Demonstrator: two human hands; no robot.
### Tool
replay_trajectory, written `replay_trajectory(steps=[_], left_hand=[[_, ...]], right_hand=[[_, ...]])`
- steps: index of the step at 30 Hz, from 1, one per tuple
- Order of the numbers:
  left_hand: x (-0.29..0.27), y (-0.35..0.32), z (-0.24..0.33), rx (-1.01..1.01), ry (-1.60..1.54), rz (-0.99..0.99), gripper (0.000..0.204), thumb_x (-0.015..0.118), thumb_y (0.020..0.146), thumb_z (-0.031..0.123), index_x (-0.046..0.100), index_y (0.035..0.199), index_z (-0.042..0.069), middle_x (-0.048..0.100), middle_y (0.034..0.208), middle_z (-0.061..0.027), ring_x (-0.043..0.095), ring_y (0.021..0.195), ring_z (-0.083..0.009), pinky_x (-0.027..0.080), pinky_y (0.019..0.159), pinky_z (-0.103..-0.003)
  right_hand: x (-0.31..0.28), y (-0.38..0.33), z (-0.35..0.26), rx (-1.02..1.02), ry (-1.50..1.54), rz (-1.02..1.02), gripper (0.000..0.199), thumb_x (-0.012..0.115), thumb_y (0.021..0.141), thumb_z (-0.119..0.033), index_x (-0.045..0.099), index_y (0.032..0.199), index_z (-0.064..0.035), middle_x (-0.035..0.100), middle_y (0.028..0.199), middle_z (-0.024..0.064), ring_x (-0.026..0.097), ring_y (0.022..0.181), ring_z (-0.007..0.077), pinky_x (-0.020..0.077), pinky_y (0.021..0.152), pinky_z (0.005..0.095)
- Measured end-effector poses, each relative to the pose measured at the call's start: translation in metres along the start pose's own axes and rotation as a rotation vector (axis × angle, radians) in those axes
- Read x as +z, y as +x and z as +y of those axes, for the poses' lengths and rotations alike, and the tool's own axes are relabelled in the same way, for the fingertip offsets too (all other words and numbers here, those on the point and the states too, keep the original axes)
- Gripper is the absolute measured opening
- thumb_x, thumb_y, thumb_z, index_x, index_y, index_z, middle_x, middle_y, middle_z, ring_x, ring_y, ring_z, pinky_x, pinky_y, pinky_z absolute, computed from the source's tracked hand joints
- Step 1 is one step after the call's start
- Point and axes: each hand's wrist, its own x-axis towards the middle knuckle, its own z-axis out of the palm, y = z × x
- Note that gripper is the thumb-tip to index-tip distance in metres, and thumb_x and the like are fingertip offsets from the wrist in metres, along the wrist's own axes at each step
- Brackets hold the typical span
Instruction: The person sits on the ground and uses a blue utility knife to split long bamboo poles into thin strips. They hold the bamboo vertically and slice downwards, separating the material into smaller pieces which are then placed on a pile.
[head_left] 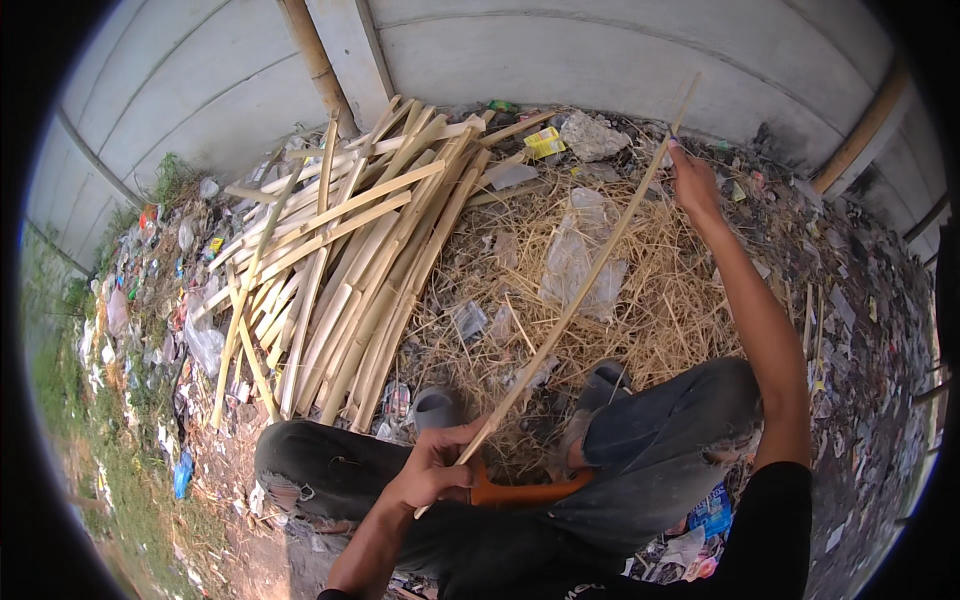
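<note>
The left hand (437, 470), which I follow from my remote post, is closed around the lower part of a long, thin bamboo strip (575, 300), near the lap. The right hand (695, 180) reaches far forward and pinches the same strip near its upper end, its tip jutting past the fingers. The strip slants between them, rising to the right above the ground. By the left hand lies an orange handle (530, 492); I cannot tell whether those fingers also touch it, nor what tool it belongs to. To work the strip well, I judge both grips should hold it straight and lightly taut, fingers clear of its edges, which may splinter. Left of centre, a heap of split bamboo (370, 240) leans in a loose tangle, near enough to snag a sideways swing. Under the strip spread straw-coloured shavings (660, 300) with a clear plastic sheet (583, 255) on them. A grey stone (594, 135) and a yellow packet (544, 143) sit before the pale wall (620, 50). The bent knees and the sandal (438, 408) crowd the space below, and could block a low stroke.
</note>
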Motion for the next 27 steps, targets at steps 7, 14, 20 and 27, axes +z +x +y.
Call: replay_trajectory(steps=[7, 14, 20, 27], left_hand=[[0.009, 0.013, -0.017, 0.18, 0.134, 0.078, 0.075, 0.067, 0.078, -0.006, 0.044, 0.15, -0.004, 0.066, 0.087, -0.0022, 0.06, 0.074, -0.0056, 0.048, 0.068, -0.022], [0.017, 0.024, 0.005, 0.277, 0.358, 0.148, 0.068, 0.066, 0.091, -0.002, 0.037, 0.152, -0.008, 0.061, 0.127, -0.0087, 0.06, 0.095, -0.0113, 0.051, 0.086, -0.028], [0.017, 0.034, -0.011, 0.432, 0.42, 0.273, 0.069, 0.06, 0.102, 0.018, 0.027, 0.155, -0.01, 0.063, 0.114, -0.0055, 0.058, 0.09, -0.0098, 0.048, 0.081, -0.027], [0.021, 0.034, -0.004, 0.342, 0.347, 0.282, 0.058, 0.056, 0.105, 0.022, 0.037, 0.153, -0.003, 0.058, 0.092, -0.001, 0.054, 0.08, -0.0084, 0.048, 0.074, -0.026]], right_hand=[[0.013, -0.062, -0.051, 0.172, 0.505, -0.389, 0.049, 0.061, 0.098, -0.056, 0.063, 0.099, -0.0062, 0.029, 0.054, -0.0097, 0.028, 0.043, 0.0039, 0.0225, 0.041, 0.0241], [0.045, -0.106, -0.096, 0.029, 0.547, -0.799, 0.033, 0.072, 0.096, -0.036, 0.065, 0.104, -0.0045, 0.038, 0.057, -0.0104, 0.032, 0.043, 0.0019, 0.0245, 0.04, 0.0233], [0.057, -0.119, -0.109, -0.134, 0.537, -0.795, 0.04, 0.075, 0.093, -0.042, 0.063, 0.105, -0.0045, 0.048, 0.066, -0.0071, 0.042, 0.051, 0.0038, 0.0323, 0.046, 0.0235], [0.053, -0.141, -0.125, -0.472, 0.054, -0.664, 0.055, 0.058, 0.098, -0.058, 0.065, 0.093, -0.003, 0.058, 0.064, 0.0028, 0.056, 0.057, 0.0207, 0.0453, 0.06, 0.0407]])
